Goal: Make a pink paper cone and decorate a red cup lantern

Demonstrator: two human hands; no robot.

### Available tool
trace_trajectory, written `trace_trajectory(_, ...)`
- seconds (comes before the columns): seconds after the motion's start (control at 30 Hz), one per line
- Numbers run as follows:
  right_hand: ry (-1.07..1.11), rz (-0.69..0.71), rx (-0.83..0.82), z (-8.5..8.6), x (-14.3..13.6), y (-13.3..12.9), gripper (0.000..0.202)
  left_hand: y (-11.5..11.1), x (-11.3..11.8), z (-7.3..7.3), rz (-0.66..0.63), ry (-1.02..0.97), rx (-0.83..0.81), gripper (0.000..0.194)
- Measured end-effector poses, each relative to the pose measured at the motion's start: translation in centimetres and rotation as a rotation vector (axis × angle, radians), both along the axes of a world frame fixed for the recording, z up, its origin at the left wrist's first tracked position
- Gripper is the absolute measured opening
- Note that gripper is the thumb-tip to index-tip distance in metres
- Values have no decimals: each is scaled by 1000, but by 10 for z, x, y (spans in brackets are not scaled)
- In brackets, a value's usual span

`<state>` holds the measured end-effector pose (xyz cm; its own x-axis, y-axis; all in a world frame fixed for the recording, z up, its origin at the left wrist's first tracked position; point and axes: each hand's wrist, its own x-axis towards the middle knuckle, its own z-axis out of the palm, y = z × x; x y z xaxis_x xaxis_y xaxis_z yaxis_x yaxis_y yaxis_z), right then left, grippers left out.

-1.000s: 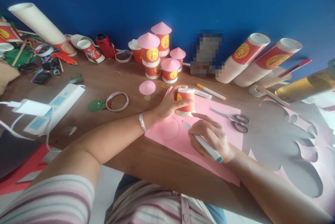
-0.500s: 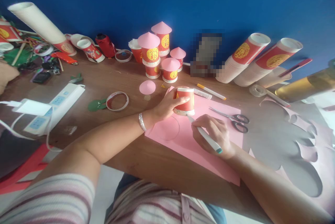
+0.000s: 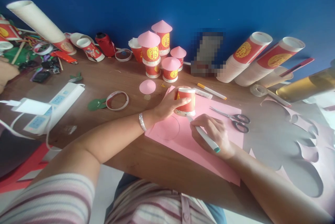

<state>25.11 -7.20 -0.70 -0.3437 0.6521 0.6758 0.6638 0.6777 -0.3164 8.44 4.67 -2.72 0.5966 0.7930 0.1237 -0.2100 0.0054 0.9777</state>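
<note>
My left hand (image 3: 171, 103) is wrapped round a red paper cup (image 3: 188, 101) with a white patterned band at its bottom edge. The white marker (image 3: 208, 139), with a green end, is gripped in my right hand (image 3: 211, 133); its tip is at the cup's lower band. Beneath both hands lies a pink paper sheet (image 3: 206, 161) with a drawn circle left of the marker. Scissors (image 3: 237, 121) rest on the sheet's right part, handles to the right. Just beyond the cup are a white tube (image 3: 203, 93) and a white marker with an orange cap (image 3: 211, 91).
Cups with pink cone tops (image 3: 149, 47) stand at the back. Two leaning cup stacks (image 3: 246, 53) and a tape roll (image 3: 258, 90) are on the right, near pink paper scraps (image 3: 311, 154). At left lie a power strip (image 3: 56, 107) and a cup ring (image 3: 117, 101).
The marker tip has shifted slightly left along the cup's lower band with my right hand. The cup in my left hand has turned or tilted a little.
</note>
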Motion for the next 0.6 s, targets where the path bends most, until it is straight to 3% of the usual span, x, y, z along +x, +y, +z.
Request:
trace_trajectory(0.13,-4,23,-16,-1,-1,0,19,0,1,-3,-18,-10,-40,45)
trace_trajectory(0.33,4,59,15,5,-2,-3,24,0,1,1,-48,-36,-98,39)
trace_trajectory(0.6,8,32,11,8,1,-1,21,2,-2,5,-91,-57,-31,29)
